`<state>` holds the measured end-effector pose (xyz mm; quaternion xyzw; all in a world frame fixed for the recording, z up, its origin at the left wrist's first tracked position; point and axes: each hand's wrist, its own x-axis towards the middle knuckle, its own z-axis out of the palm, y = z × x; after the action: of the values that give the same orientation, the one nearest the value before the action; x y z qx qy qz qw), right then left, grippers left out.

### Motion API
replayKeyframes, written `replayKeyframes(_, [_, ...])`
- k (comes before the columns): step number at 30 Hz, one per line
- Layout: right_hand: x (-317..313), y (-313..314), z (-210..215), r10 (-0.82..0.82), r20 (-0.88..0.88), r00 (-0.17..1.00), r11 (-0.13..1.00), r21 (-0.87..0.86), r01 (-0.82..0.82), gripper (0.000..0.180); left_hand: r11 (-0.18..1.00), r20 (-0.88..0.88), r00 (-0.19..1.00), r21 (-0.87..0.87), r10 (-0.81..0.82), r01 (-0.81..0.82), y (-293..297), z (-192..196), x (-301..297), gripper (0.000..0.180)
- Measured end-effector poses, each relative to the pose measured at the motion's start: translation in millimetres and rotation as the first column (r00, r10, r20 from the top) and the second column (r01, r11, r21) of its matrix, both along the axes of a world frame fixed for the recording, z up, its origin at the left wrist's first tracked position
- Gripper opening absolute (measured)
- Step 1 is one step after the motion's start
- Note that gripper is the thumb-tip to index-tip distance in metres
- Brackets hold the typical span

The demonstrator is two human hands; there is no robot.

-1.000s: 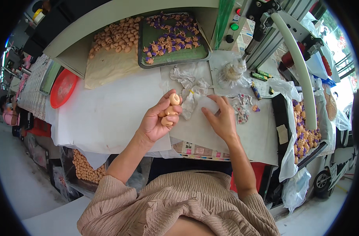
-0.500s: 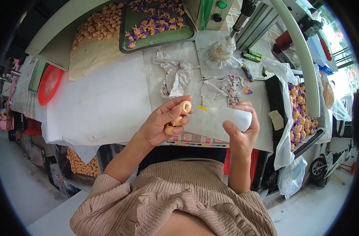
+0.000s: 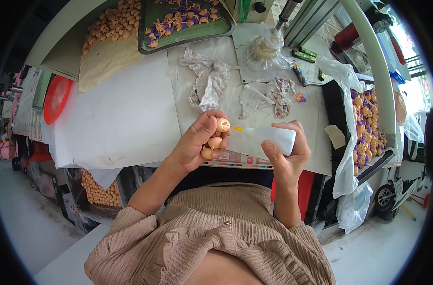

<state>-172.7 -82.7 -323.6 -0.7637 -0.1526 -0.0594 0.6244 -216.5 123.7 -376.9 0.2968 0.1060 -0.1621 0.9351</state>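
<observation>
My left hand (image 3: 198, 138) is closed around several small peach-coloured hollow doll heads. The uppermost head (image 3: 223, 125) is pinched between thumb and fingers, its opening turned toward the right. Two more heads (image 3: 215, 142) rest lower, against the curled fingers. In my right hand (image 3: 292, 154) is a white squeeze bottle (image 3: 282, 138), lying nearly level with its yellow-based thin nozzle (image 3: 237, 128) pointing left. The fine tip reaches the opening of the pinched head; whether it touches the rim or goes inside is too small to tell.
A green tray (image 3: 188, 35) of peach and purple pieces stands at the back, beside a pile of heads (image 3: 114, 23). Crumpled cloths (image 3: 211, 85) lie mid-table. At right is a lined box (image 3: 337, 142) of assembled pieces; at left, a red basin (image 3: 58, 99).
The bottle's nozzle has come closer to the pinched head, and its tip is now at the opening. That head has turned slightly. The whole view has shifted a little.
</observation>
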Motion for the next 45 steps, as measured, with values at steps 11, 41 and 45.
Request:
replayKeyframes(11, [2, 7, -14, 0.034, 0.064, 0.997, 0.996, -0.086, -0.028, 0.038, 0.998, -0.054, 0.997, -0.036, -0.049, 0.047, 5, -8, 4, 0.043])
replayKeyframes(41, [1, 1, -7, -0.029, 0.103, 0.994, 0.985, -0.168, 0.046, 0.036, 0.998, -0.066, 0.997, -0.055, -0.044, 0.041, 2, -9, 5, 0.040])
replayKeyframes(45, [1, 0, -5, -0.046, 0.098, 0.994, 0.988, -0.142, 0.060, 0.037, 0.998, -0.081, 0.996, -0.060, -0.029, 0.024, 1, -8, 7, 0.040])
